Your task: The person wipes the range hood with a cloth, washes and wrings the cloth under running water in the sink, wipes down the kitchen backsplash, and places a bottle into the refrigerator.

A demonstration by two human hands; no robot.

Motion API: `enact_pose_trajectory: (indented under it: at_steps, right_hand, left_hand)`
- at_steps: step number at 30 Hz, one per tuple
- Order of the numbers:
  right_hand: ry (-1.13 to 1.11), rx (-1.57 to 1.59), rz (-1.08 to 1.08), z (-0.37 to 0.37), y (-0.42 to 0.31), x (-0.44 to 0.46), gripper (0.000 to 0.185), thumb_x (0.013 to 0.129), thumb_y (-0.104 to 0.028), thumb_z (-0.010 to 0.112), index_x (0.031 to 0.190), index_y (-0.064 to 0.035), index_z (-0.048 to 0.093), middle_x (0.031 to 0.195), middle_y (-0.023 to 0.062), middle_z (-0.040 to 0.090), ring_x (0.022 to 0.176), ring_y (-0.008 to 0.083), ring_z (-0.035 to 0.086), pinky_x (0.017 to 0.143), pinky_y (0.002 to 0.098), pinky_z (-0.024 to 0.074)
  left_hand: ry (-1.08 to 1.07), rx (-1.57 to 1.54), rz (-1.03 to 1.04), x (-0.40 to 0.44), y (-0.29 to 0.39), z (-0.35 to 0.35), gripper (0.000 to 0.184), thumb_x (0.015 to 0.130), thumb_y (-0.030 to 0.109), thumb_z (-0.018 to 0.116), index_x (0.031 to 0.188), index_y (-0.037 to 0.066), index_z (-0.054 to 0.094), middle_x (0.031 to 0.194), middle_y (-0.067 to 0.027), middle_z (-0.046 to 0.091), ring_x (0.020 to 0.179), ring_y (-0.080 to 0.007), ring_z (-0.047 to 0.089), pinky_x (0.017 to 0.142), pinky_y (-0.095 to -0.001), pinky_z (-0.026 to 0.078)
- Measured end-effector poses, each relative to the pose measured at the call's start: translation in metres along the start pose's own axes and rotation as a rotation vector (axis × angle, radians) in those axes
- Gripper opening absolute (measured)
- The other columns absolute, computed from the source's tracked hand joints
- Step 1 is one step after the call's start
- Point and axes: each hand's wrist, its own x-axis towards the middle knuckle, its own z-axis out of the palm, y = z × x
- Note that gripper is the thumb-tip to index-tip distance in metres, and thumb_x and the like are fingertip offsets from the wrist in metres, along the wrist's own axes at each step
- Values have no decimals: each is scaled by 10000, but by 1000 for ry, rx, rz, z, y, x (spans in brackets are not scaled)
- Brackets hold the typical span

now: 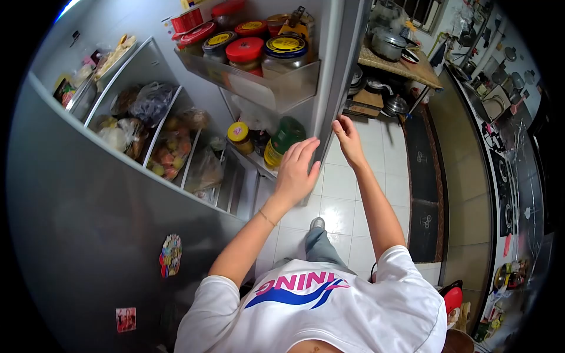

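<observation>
The refrigerator door (336, 65) stands open in front of me, its inner racks facing me. My left hand (297, 172) is beside the lower door rack, fingers extended and apart, holding nothing I can see. Behind its fingers are a green bottle with a yellow label (287, 136) and a yellow-lidded jar (239, 136). My right hand (349, 140) is raised at the outer side of the door edge, fingers loosely bent with nothing visible in them. Whether it touches the door I cannot tell. The upper door rack (259, 88) carries several jars with red, yellow and dark lids.
Bagged food, including a bag of fruit (169, 154), fills the refrigerator shelves at left. Magnets (171, 255) dot its dark grey panel (88, 235). A pot (388, 45) stands on a table at the back. A dark floor mat (425, 176) runs along the counter with a stove (502, 176).
</observation>
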Motion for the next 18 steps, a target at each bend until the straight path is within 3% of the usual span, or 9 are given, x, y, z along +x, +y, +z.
enact_pose_trajectory:
  at_steps: [5,10,15,18]
  right_hand:
    - [-41,32,70,41,-21,-53,421,899,-296,613,1193,-7,525,1070,77,616,991,146,571,854,281,439]
    - [-193,165,91,70,-37,-80,263,921,-168,562,1099,24,582,1027,88,634,975,157,592,864,281,459]
    - [-256,157,106,102,-38,-90,261,929,-167,543,1104,23,580,1015,90,634,959,154,594,863,281,462]
    - [-284,156,123,115,-36,-91,261,933,-171,535,1101,23,582,996,88,635,934,154,598,853,283,466]
  left_hand:
    - [61,-8,85,-18,26,-27,470,769,36,623,1222,28,496,1265,-137,516,1150,-315,494,978,-388,395]
    - [56,-9,44,-38,32,-52,498,778,39,618,1252,28,467,1309,-140,484,1190,-324,469,1000,-392,385]
    - [75,84,50,-51,24,-81,547,791,46,605,1305,32,418,1377,-148,416,1233,-333,431,1014,-392,378]
    - [78,209,-93,-59,21,-100,568,812,42,557,1341,9,354,1409,-153,365,1235,-336,424,989,-398,396]
